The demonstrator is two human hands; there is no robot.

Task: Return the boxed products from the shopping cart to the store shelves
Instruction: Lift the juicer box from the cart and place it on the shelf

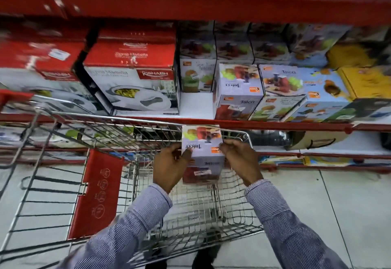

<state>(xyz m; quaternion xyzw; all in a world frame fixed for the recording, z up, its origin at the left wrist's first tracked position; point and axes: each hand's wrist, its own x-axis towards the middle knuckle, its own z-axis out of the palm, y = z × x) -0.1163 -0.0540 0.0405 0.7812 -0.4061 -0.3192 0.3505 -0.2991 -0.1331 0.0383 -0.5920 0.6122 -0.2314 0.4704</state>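
A white and lilac juicer box [203, 152] with fruit pictures is held over the wire shopping cart [148, 129], near its far rim. My left hand [169, 166] grips the box's left side and my right hand [241, 159] grips its right side. Straight above it, the red-edged store shelf [196, 104] has a bare white gap between a juicer box at the back [197, 74] and a stack of matching juicer boxes [239, 90]. Only bare wire mesh shows in the part of the cart basket below the box.
Large red and white dinner-set boxes [133, 78] fill the shelf on the left. More juicer boxes and yellow boxes [366, 80] lie on the right. The cart's red child-seat flap [97, 192] stands at the left. Lower shelves and tiled floor [317, 201] lie beyond.
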